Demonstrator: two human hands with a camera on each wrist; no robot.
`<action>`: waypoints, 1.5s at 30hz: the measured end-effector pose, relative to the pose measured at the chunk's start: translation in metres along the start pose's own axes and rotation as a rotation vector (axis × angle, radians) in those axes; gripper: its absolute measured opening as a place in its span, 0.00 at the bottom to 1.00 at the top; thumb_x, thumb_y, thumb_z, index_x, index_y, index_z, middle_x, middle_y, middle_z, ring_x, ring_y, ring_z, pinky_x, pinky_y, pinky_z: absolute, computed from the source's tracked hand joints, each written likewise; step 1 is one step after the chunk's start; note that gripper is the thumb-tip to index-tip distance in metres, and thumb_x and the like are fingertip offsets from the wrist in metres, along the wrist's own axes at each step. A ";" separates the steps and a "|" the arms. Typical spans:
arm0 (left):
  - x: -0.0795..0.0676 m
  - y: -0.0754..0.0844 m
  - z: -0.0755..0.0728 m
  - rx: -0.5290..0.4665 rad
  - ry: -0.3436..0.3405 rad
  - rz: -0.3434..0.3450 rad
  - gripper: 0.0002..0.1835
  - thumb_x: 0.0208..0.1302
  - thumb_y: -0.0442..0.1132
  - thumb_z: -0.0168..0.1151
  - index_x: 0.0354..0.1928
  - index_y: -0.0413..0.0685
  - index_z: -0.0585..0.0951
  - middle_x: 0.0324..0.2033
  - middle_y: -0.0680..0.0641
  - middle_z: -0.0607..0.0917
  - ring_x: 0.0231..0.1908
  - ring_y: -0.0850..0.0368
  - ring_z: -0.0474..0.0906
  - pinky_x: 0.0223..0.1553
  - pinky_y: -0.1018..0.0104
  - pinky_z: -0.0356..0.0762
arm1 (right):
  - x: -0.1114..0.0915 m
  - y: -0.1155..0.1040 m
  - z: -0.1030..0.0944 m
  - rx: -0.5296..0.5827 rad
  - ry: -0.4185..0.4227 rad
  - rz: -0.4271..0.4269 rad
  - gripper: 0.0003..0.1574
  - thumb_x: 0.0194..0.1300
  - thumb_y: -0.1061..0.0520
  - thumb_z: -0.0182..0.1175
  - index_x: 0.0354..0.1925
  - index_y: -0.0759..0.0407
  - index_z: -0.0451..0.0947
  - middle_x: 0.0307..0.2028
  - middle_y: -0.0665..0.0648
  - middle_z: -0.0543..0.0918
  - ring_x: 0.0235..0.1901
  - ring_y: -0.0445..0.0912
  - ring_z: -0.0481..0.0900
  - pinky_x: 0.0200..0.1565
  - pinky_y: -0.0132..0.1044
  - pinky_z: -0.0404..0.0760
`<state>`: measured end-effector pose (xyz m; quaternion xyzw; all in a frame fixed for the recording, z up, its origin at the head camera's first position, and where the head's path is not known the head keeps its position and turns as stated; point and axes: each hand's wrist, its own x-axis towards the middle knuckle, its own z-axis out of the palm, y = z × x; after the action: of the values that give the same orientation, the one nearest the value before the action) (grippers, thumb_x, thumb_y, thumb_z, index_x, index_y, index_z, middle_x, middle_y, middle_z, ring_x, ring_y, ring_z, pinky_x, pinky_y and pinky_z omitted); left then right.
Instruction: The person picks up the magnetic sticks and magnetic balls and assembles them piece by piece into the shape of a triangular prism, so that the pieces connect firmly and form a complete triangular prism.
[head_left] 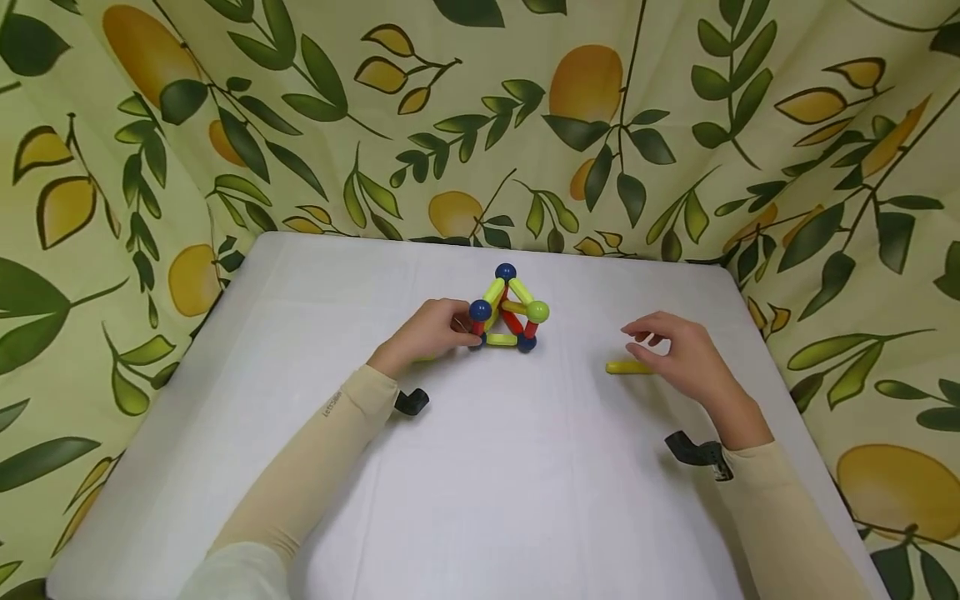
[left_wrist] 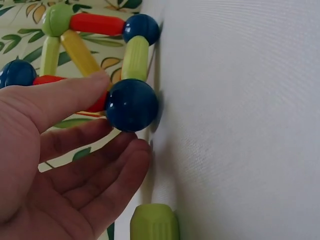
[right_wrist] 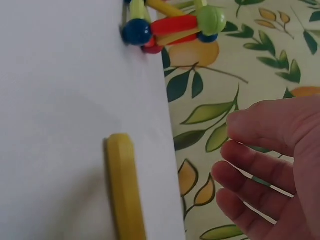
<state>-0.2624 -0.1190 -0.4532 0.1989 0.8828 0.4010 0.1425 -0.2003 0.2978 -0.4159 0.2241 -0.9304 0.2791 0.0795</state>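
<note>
A small frame of magnetic rods and balls (head_left: 501, 340) stands toward the back of the table, with blue balls, a lime ball (head_left: 537, 312) and red, lime and yellow rods. My left hand (head_left: 431, 329) grips its left side; in the left wrist view the thumb lies on a red rod just behind the lower blue ball (left_wrist: 132, 105), fingers curled on the other side. To the right, my right hand (head_left: 686, 354) hovers with loosely bent fingers and nothing between them. Below its thumb lies a yellow rod (head_left: 626, 367) on the cloth.
One loose lime rod (left_wrist: 155, 222) lies on the table beneath the left hand. White cloth covers the table (head_left: 480, 483), and a curtain (head_left: 480, 125) with leaves and fruit hangs behind and at both sides. Black camera mounts (head_left: 412, 402) stick out from both wrists.
</note>
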 end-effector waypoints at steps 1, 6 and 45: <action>0.000 0.000 0.002 0.002 0.011 -0.005 0.15 0.68 0.43 0.79 0.52 0.46 0.87 0.39 0.50 0.88 0.38 0.51 0.82 0.39 0.59 0.81 | -0.002 0.003 0.001 -0.003 -0.005 0.006 0.15 0.67 0.65 0.76 0.52 0.59 0.90 0.48 0.57 0.89 0.43 0.52 0.84 0.45 0.46 0.82; -0.002 0.004 0.006 0.008 0.056 -0.003 0.14 0.68 0.43 0.78 0.51 0.47 0.88 0.39 0.50 0.89 0.37 0.51 0.82 0.37 0.60 0.81 | -0.008 0.013 0.006 -0.029 -0.098 0.074 0.17 0.68 0.66 0.74 0.54 0.63 0.89 0.51 0.61 0.88 0.46 0.57 0.83 0.47 0.57 0.83; -0.005 0.013 0.015 0.216 0.115 0.010 0.15 0.65 0.39 0.80 0.45 0.38 0.86 0.31 0.48 0.86 0.33 0.52 0.80 0.36 0.61 0.79 | -0.004 0.026 0.022 -0.151 -0.293 0.159 0.15 0.66 0.64 0.77 0.51 0.66 0.90 0.47 0.62 0.89 0.48 0.59 0.85 0.53 0.60 0.83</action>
<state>-0.2490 -0.1035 -0.4529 0.1940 0.9265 0.3151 0.0675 -0.2095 0.3060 -0.4479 0.1813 -0.9651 0.1782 -0.0625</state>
